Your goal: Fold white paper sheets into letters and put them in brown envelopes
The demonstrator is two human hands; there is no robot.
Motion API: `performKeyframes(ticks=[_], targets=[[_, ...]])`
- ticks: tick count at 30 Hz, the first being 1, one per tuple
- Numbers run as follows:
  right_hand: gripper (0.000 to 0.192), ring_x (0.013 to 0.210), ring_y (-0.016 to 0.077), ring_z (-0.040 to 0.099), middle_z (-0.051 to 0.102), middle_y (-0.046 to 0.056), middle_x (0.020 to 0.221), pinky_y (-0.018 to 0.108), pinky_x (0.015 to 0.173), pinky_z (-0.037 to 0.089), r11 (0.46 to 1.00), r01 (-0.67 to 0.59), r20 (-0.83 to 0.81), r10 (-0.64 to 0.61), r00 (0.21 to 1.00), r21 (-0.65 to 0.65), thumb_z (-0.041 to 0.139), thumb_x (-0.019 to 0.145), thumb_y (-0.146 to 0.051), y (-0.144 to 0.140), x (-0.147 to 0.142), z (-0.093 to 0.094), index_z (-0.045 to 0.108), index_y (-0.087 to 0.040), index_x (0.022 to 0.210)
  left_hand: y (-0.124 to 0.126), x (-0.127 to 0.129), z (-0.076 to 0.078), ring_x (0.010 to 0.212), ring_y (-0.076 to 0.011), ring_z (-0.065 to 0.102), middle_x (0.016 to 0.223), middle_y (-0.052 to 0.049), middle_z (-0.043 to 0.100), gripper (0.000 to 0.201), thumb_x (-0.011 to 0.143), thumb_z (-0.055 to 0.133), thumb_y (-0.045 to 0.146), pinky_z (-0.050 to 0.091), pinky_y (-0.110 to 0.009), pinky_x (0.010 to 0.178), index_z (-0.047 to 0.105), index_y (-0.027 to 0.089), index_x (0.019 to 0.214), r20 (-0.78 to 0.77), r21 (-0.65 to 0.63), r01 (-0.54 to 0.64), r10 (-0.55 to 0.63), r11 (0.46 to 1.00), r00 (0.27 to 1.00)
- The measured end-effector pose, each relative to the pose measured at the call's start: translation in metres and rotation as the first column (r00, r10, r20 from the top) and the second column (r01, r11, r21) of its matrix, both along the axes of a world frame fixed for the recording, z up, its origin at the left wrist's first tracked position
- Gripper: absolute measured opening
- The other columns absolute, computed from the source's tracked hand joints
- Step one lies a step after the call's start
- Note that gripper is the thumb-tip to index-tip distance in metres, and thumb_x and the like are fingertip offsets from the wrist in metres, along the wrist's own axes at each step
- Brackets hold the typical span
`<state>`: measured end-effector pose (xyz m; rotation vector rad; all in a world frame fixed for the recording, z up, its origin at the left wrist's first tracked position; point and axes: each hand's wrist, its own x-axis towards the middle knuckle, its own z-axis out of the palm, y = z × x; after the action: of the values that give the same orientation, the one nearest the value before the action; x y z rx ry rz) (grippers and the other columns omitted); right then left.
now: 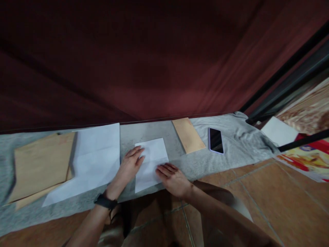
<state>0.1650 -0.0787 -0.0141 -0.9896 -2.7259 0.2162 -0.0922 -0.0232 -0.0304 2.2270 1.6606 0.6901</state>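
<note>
**Grey cloth (pixel 239 145) under 2 hands and a small white sheet**

Dark red fabric (pixel 154 68) with soft diagonal creases hangs behind the cloth, which is matt, rumpled at its right end and edged by orange-brown floor tiles (pixel 259 192). The small white sheet (pixel 150 166) lies flat on it between the hands, 4-sided and faintly creased. To its left are larger white paper (pixel 100 154), smooth with a crease across it, and dull brown paper (pixel 43 161) with uneven edges. To its right lie a stiff-looking tan rectangle (pixel 189 135) and a dark-screened phone (pixel 216 140) with a pale purple edge.

Palm down, the left hand (pixel 130 163) reaches forward onto the sheet's left edge, open, thumb apart from the fingers; a black watch (pixel 105 201) circles that wrist. The right hand (pixel 174 180) angles in from the right, open, its fingers close together and slightly bent on the lower right edge. Both touch the paper without gripping it.
</note>
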Motion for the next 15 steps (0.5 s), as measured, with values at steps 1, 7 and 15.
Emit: performKeyframes(ticks=[1, 7, 15], targets=[[0.037, 0.129, 0.0230, 0.056, 0.060, 0.009, 0.142, 0.039, 0.118, 0.038, 1.000, 0.002, 0.003, -0.002, 1.000, -0.025, 0.056, 0.096, -0.017, 0.002, 0.001, 0.001, 0.059, -0.017, 0.133, 0.000, 0.001, -0.002, 0.136, -0.0278, 0.053, 0.146, -0.016, 0.057, 0.043, 0.097, 0.048, 0.036, 0.042, -0.050, 0.116, 0.064, 0.015, 0.130, 0.010, -0.020, 0.012, -0.012, 1.000, 1.000], [0.038, 0.132, 0.0243, 0.054, 0.058, 0.011, 0.144, 0.041, 0.120, 0.035, 0.999, 0.021, 0.026, -0.021, 0.999, -0.032, 0.053, 0.097, -0.014, 0.008, -0.002, 0.003, 0.058, -0.016, 0.135, 0.003, 0.021, -0.004, 0.141, -0.0258, 0.048, 0.149, -0.012, 0.055, 0.043, 0.094, 0.049, 0.031, 0.036, -0.051, 0.120, 0.062, 0.018, 0.133, 0.118, -0.071, 0.078, -0.069, 0.994, 0.991], [0.052, 0.138, 0.0220, 0.049, 0.053, 0.012, 0.150, 0.037, 0.121, 0.033, 0.976, -0.074, -0.048, 0.066, 0.997, -0.203, 0.058, 0.090, -0.009, 0.014, 0.007, 0.012, 0.053, -0.016, 0.141, -0.041, 0.033, 0.031, 0.137, -0.0239, 0.053, 0.149, -0.008, 0.056, 0.053, 0.095, 0.056, 0.045, 0.045, -0.043, 0.114, 0.054, 0.026, 0.144, 0.181, -0.199, 0.294, -0.260, 0.935, 0.949]])
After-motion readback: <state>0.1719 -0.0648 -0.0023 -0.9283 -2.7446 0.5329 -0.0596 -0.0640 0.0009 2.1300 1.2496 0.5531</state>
